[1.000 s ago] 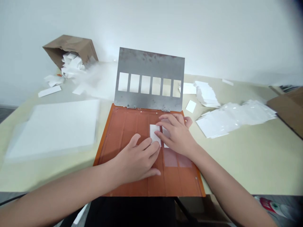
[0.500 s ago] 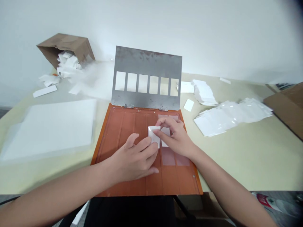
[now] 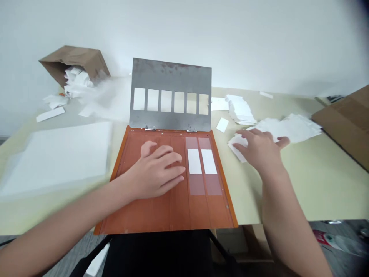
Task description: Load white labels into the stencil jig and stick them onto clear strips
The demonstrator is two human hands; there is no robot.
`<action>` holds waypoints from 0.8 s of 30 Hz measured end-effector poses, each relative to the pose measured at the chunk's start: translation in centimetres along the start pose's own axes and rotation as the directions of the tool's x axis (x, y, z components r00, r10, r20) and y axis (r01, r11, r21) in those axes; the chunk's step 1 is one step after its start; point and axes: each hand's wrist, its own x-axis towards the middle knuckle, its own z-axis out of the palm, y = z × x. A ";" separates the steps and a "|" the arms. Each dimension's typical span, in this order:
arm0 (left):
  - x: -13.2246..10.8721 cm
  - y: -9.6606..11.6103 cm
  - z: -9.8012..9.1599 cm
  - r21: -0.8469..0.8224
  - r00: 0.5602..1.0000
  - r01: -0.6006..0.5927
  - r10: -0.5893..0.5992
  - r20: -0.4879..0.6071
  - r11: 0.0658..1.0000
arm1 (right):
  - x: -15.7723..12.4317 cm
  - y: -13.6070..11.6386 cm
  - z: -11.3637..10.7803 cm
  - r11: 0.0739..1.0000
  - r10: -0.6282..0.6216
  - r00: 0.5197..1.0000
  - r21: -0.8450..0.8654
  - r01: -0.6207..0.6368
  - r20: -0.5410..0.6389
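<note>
My left hand hovers over the middle of an orange board, fingers apart and holding nothing. Two white rectangular cards lie side by side in slots on the board's right half, each on a translucent strip. Hinged to the board's back edge, a grey metal plate with several rectangular windows stands raised. My right hand is at the near end of a fanned row of white, glossy pieces. Its thumb and forefinger are apart over the endmost piece, and the palm hides part of the row.
A stack of white cards and a loose card lie right of the plate. Large white sheets cover the left side. A brown paper bag spills white scraps. A cardboard box stands far right.
My right hand has left the board and moved right to the fanned row. The white piece my hands were handling now lies flat in its slot. My left hand has drawn back leftward.
</note>
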 end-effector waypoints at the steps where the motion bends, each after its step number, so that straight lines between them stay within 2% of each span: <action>1: 0.5 -0.1 -0.5 0.015 0.999 0.020 -0.021 0.041 1.000 | 0.0 -0.3 -0.2 1.000 -0.018 0.999 -0.025 0.017 -0.030; 3: 1.6 -0.3 -1.4 0.016 0.987 0.092 -0.093 0.128 0.996 | 0.2 -1.4 -0.8 0.996 -0.087 0.994 0.024 0.089 -0.058; 5: 2.7 -0.2 -2.0 -0.017 0.966 0.169 -0.162 0.202 0.985 | 0.4 -3.1 -1.4 0.958 -0.221 0.975 0.185 0.221 -0.019; 7: 3.5 0.1 -2.1 -0.072 0.950 0.223 -0.201 0.237 0.972 | 0.6 -5.0 -1.5 0.856 -0.413 0.910 0.359 0.373 0.038; 10: 3.9 0.7 -1.4 -0.162 0.958 0.234 -0.200 0.205 0.959 | 0.2 -6.9 -0.8 0.688 -0.593 0.805 0.507 0.519 -0.019; 13: 3.2 1.2 -0.5 -0.236 0.975 0.160 -0.117 0.186 0.958 | -0.6 -7.2 0.4 0.602 -0.652 0.750 0.526 0.601 -0.110; 16: 2.2 1.5 0.2 -0.299 0.970 0.087 -0.013 0.242 0.950 | -1.1 -6.6 1.2 0.575 -0.681 0.721 0.518 0.634 -0.126; 19: 1.7 1.7 0.4 -0.324 0.966 0.047 0.040 0.256 0.945 | -1.2 -6.1 1.3 0.584 -0.696 0.712 0.501 0.639 -0.096; 24: 1.7 2.0 0.3 -0.312 0.959 -0.008 0.095 0.267 0.950 | -1.2 -6.0 0.7 0.611 -0.689 0.723 0.496 0.617 -0.049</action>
